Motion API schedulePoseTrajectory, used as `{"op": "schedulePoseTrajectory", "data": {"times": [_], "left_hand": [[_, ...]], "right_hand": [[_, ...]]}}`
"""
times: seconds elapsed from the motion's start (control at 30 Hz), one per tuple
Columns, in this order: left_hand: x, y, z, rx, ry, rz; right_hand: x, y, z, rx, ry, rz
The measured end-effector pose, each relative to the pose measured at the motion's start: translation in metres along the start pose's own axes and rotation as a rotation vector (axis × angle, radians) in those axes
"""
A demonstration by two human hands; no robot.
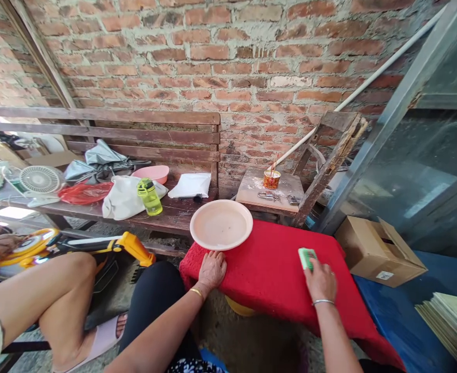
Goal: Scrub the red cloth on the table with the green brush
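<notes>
Head view: one green block (306,258) in right hand (322,282), one pale basin (221,227)

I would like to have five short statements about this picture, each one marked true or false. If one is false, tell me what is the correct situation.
1. The right hand holds a small green block. True.
2. A fan and a bottle stand on the bench. True.
3. The left hand holds the bottle. False: it rests on the red cloth, by the near edge of the basin.
4. The basin stands on the bench. False: it stands on the red cloth.
5. The box is to the right of the basin. True.
</notes>
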State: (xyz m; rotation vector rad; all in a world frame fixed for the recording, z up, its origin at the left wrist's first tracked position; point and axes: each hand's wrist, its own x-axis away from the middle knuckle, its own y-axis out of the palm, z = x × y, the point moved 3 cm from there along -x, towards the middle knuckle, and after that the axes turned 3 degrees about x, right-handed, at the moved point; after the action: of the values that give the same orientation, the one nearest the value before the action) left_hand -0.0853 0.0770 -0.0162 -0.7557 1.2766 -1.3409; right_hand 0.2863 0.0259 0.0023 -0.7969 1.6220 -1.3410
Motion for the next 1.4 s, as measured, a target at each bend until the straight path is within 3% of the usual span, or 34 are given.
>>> {"op": "schedulePoseTrajectory", "data": {"times": [0.1,0.17,0.23,0.37,0.47,0.57,0.7,0.77,0.87,1.0,1.13,1.27,1.4], "left_hand": [[0.000,-0.001,0.001,0.013,-0.009,-0.009],[0.001,-0.002,0.002,0.019,-0.011,-0.019],[0.001,-0.003,0.002,0.022,-0.013,-0.025],[0.002,-0.004,0.002,0.027,-0.012,-0.026],[0.002,-0.005,0.002,0.030,-0.010,-0.028],[0.002,-0.004,0.002,0.028,-0.017,-0.025],[0.003,-0.001,0.001,0.026,-0.021,-0.006],[0.003,0.000,0.000,0.032,-0.023,-0.004],[0.004,0.002,-0.002,0.043,-0.019,-0.007],[0.006,0.006,-0.006,0.058,0.003,0.009],[0.008,0.012,-0.013,0.062,0.024,0.043],[0.009,0.015,-0.017,0.050,0.043,0.060],[0.009,0.016,-0.017,0.051,0.042,0.060]], "right_hand": [[-0.013,0.005,0.049,0.049,0.223,0.015],[-0.012,0.005,0.047,0.023,0.192,0.043],[-0.004,0.004,0.014,-0.070,0.008,0.073],[0.027,0.004,-0.094,-0.284,-0.469,0.035],[0.033,0.009,-0.139,-0.266,-0.575,-0.002],[0.008,0.013,-0.122,-0.209,-0.452,-0.001],[-0.041,0.010,-0.049,-0.096,-0.144,0.009],[-0.055,0.008,-0.027,-0.053,-0.029,0.009],[-0.057,0.006,-0.042,-0.077,-0.087,-0.006],[-0.036,0.012,-0.116,-0.184,-0.367,-0.045],[-0.037,0.021,-0.162,-0.206,-0.455,-0.068],[-0.072,0.026,-0.139,-0.147,-0.358,-0.079],[-0.111,0.025,-0.068,-0.056,-0.163,-0.085]]}}
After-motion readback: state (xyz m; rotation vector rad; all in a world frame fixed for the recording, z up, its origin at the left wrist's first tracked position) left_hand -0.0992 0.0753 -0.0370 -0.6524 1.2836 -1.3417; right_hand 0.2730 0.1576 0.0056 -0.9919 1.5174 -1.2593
